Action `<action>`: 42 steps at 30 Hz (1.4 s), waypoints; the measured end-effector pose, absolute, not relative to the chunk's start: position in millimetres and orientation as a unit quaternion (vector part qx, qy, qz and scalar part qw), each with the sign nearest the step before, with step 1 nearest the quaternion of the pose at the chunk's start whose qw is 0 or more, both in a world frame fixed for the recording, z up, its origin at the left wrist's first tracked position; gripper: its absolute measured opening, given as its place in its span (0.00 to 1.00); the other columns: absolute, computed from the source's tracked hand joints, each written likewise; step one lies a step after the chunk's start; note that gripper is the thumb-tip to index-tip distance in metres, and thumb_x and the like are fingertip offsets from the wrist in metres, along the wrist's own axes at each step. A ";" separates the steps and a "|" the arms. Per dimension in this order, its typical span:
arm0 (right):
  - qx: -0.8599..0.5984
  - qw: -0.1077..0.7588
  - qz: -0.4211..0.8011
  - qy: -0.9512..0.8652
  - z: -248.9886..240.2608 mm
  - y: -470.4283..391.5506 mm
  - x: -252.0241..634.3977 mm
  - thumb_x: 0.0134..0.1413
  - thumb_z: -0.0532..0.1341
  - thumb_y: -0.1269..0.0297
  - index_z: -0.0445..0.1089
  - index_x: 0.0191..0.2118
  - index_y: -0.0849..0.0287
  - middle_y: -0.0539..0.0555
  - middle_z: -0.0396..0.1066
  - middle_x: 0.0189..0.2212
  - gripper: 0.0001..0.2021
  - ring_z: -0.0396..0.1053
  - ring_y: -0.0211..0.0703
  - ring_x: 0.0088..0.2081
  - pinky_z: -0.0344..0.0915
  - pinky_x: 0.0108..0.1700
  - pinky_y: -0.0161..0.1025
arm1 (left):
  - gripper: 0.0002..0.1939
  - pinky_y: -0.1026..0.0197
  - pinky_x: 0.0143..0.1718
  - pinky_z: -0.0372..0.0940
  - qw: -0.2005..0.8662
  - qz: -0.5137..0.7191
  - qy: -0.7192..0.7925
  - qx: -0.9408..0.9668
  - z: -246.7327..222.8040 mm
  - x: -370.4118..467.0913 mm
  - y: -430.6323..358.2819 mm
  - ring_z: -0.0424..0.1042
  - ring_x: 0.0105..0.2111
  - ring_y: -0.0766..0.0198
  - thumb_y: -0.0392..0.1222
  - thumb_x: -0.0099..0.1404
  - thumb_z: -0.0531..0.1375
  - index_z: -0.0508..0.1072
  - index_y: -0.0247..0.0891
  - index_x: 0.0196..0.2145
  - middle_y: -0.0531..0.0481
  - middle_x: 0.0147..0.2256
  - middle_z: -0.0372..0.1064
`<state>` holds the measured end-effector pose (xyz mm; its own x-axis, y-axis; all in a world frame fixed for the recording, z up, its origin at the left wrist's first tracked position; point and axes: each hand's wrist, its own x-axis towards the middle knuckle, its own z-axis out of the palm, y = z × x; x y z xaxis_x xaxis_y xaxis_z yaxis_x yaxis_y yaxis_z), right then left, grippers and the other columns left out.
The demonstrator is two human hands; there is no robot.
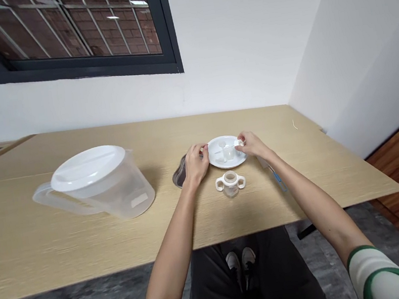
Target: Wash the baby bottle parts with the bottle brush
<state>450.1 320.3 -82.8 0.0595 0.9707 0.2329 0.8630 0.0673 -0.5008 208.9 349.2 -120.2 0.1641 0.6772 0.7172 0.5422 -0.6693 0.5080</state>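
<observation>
A white oval plate (220, 163) lies on the table with small clear and white parts (228, 153) on it. My left hand (197, 164) is at its left rim, fingers closed on the edge. At the plate's right side, my right hand (253, 144) pinches a small white piece (238, 142), whose exact kind I cannot make out. A small clear bottle (231, 190) with two white handles stands upright in front of the plate, its top uncovered. Partly behind my left hand lies a dark, curved-edged tray (179, 176).
On the left stands a large translucent pitcher (115, 187) with a white lid. A thin tool with a blue handle (279, 181) lies under my right forearm. A thin white strip (295, 125) lies at the far right of the wooden table (182, 232).
</observation>
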 end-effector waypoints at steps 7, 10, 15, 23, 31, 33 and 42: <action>-0.704 0.077 0.013 -0.705 -93.8 331.6 433.7 0.52 0.61 0.63 0.73 0.46 0.62 0.64 0.73 0.44 0.15 0.66 0.56 0.50 0.55 0.53 0.51 | 0.13 0.58 0.44 0.61 0.050 0.486 0.411 0.770 -123.7 204.2 347.8 0.68 0.35 0.61 0.43 0.71 0.53 0.74 0.36 0.40 0.46 0.38 0.72; -0.708 0.074 0.020 -0.702 -92.2 332.6 431.7 0.52 0.61 0.63 0.74 0.43 0.63 0.66 0.73 0.44 0.14 0.66 0.58 0.50 0.55 0.53 0.52 | 0.13 0.58 0.44 0.61 0.055 0.484 0.420 0.766 -123.8 203.3 346.3 0.68 0.35 0.61 0.44 0.71 0.53 0.75 0.36 0.40 0.46 0.38 0.72; -0.709 0.150 0.004 -0.689 -74.4 314.9 434.4 0.63 0.54 0.59 0.70 0.53 0.63 0.63 0.68 0.54 0.19 0.60 0.57 0.57 0.52 0.56 0.53 | 0.13 0.59 0.44 0.61 0.059 0.495 0.418 0.759 -123.5 203.7 343.4 0.68 0.35 0.61 0.45 0.71 0.53 0.74 0.36 0.39 0.46 0.38 0.71; -0.639 0.325 0.092 -0.691 -57.8 240.6 439.8 0.62 0.57 0.54 0.73 0.46 0.58 0.55 0.74 0.45 0.15 0.69 0.47 0.49 0.54 0.55 0.46 | 0.15 0.59 0.44 0.61 0.074 0.508 0.408 0.755 -124.0 202.9 341.9 0.69 0.38 0.60 0.46 0.73 0.50 0.73 0.36 0.41 0.45 0.40 0.72; -0.705 0.420 0.073 -0.567 -130.1 175.9 481.1 0.58 0.57 0.47 0.73 0.45 0.62 0.58 0.73 0.43 0.22 0.69 0.47 0.43 0.63 0.49 0.42 | 0.16 0.58 0.44 0.61 0.072 0.502 0.406 0.760 -125.6 201.4 343.1 0.69 0.40 0.59 0.47 0.73 0.49 0.73 0.36 0.40 0.44 0.41 0.73; -0.744 0.412 0.038 -0.524 -152.8 164.7 484.9 0.55 0.58 0.44 0.72 0.48 0.66 0.62 0.71 0.44 0.28 0.68 0.51 0.45 0.62 0.51 0.45 | 0.16 0.58 0.44 0.61 0.071 0.503 0.409 0.758 -125.1 200.7 343.7 0.69 0.39 0.59 0.47 0.73 0.49 0.74 0.36 0.40 0.44 0.40 0.73; -0.792 0.333 -0.040 -0.510 -193.3 145.1 483.0 0.57 0.57 0.48 0.72 0.47 0.64 0.62 0.71 0.40 0.23 0.66 0.55 0.45 0.59 0.50 0.49 | 0.17 0.58 0.44 0.61 0.082 0.504 0.428 0.746 -126.4 197.0 347.0 0.69 0.39 0.58 0.48 0.72 0.50 0.74 0.36 0.41 0.43 0.40 0.73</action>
<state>483.0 145.1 -193.3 0.4758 0.7820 0.4026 0.8347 -0.2571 -0.4870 197.0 347.0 -126.4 0.1262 0.7212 0.6811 0.5550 -0.6204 0.5541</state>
